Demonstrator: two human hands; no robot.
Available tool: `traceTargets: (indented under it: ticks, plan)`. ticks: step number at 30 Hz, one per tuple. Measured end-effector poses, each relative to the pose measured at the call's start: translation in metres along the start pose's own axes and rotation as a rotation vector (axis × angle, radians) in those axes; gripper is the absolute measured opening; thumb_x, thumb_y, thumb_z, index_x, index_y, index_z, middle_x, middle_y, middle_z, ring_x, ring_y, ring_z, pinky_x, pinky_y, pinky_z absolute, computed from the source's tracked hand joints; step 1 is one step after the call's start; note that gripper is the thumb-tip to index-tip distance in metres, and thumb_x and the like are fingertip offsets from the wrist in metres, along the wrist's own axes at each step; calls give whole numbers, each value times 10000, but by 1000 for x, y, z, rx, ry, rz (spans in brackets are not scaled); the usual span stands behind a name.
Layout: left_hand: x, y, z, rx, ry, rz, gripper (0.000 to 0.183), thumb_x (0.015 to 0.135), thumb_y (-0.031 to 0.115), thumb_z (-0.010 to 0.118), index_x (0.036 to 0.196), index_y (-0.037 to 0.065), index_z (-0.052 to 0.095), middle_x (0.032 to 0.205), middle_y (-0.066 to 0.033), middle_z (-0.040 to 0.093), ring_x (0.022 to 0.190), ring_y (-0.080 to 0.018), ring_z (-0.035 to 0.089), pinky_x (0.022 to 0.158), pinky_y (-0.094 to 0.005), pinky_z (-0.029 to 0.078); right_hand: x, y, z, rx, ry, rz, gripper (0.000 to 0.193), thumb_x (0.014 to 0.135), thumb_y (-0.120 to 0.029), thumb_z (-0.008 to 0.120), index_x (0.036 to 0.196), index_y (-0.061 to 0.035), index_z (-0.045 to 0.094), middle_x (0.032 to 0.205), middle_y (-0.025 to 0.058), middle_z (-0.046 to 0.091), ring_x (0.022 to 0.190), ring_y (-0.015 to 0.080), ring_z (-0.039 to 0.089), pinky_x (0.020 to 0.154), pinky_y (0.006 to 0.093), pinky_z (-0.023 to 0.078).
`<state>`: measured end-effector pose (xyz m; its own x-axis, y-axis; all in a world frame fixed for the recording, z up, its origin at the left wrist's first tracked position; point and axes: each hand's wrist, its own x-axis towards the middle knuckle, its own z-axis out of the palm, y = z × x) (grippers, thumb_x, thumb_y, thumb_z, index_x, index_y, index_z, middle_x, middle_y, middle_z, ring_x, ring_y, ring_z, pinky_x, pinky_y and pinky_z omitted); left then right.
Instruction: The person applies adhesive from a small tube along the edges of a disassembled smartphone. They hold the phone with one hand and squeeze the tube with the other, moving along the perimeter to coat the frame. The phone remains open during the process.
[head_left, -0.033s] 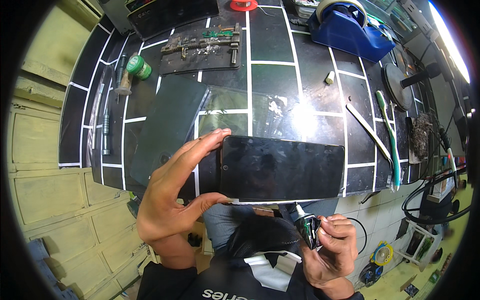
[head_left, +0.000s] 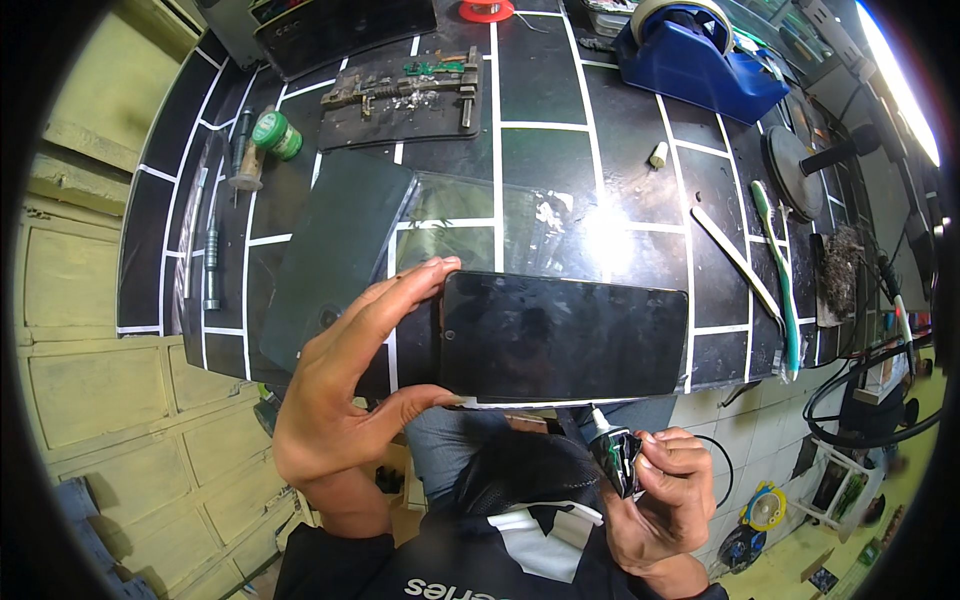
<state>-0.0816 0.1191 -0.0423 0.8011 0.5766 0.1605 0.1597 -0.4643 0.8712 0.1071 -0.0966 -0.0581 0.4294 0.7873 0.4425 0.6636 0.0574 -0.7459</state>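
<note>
A black smartphone [head_left: 565, 340] lies screen up at the near edge of the work table. My left hand [head_left: 335, 400] grips its left end, thumb on the near long edge and fingers at the far corner. Below the phone, my right hand [head_left: 668, 490] pinches a crumpled dark glue tube [head_left: 617, 462]. The tube's pale nozzle points up toward the phone's near edge, close to it; whether it touches, I cannot tell. Behind my left hand rests a dark grey flat panel [head_left: 335, 240], with a clear plastic sheet [head_left: 470, 215] beside it.
Farther back are a board holder [head_left: 405, 95], a green-lidded jar [head_left: 277, 135], and a blue tape dispenser [head_left: 700, 70]. At right lie white tweezers [head_left: 738, 265], a green toothbrush [head_left: 775, 270] and a bristly brush [head_left: 840, 275]. Screwdrivers [head_left: 212, 255] lie at left.
</note>
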Motion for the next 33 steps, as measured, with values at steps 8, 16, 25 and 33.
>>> traceTargets:
  ticks: [8,16,25,33]
  plan:
    - [4,-2,3,8,87,39,791,709,48,829,1407,-42,468,1388,-220,559,1277,-358,558,1059,-417,455,1,4,4,-8,57,-10,385,602,105,828,914,16,621,949,176,636,829,284,634,813,451,521]
    - [2,-2,-1,-23,9,18,843,757,73,825,1447,-94,371,1439,-279,464,1375,-339,452,1155,-412,354,1,5,0,7,46,2,380,598,94,837,909,23,631,936,176,641,837,286,638,816,446,526]
    - [3,-3,4,-18,94,36,791,721,58,831,1412,-44,461,1398,-229,549,1294,-347,548,1063,-407,452,0,6,-2,7,53,5,367,626,96,829,925,16,631,945,179,641,838,275,637,793,432,525]
    - [3,-3,4,-21,95,37,796,721,65,832,1416,-44,458,1398,-227,549,1292,-346,550,1065,-404,452,2,7,-3,-6,67,-4,356,636,111,816,924,16,629,945,180,639,831,270,633,785,434,528]
